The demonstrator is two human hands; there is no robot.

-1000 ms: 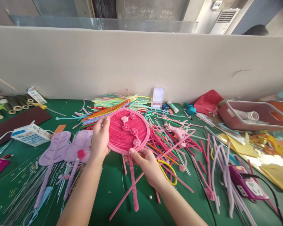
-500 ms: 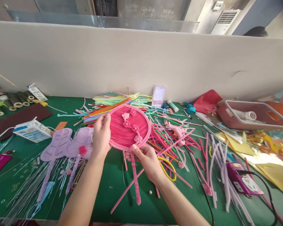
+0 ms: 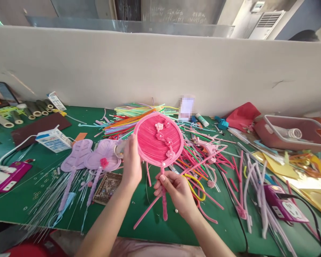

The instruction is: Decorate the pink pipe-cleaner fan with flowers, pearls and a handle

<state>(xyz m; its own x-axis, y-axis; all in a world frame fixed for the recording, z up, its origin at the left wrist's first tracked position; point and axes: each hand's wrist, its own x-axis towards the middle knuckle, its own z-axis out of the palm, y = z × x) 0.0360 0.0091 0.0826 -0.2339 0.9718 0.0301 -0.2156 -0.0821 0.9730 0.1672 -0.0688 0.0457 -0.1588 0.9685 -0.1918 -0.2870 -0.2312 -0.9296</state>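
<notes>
A round pink fan (image 3: 155,141) made of fuzzy pipe cleaners, with small pink flowers across its face, is held upright above the green table (image 3: 29,200). My left hand (image 3: 131,164) presses against the fan's left rim with its fingers closed on it. My right hand (image 3: 176,191) is wrapped round the fan's fuzzy pink handle (image 3: 164,205) just below the disc. Two lilac fans (image 3: 91,159) lie flat to the left of my left hand.
A heap of coloured pipe cleaners (image 3: 203,157) covers the table's middle and right. A purple power strip (image 3: 282,207) with a black cord lies at right, a pink tray (image 3: 294,134) behind it. A white box (image 3: 55,140) and bamboo tubes (image 3: 29,110) sit at left. A beige wall (image 3: 160,71) runs behind.
My right hand slid from the fan's lower rim down onto the handle. The fan now stands more upright and higher. The view shifted, so everything sits further right.
</notes>
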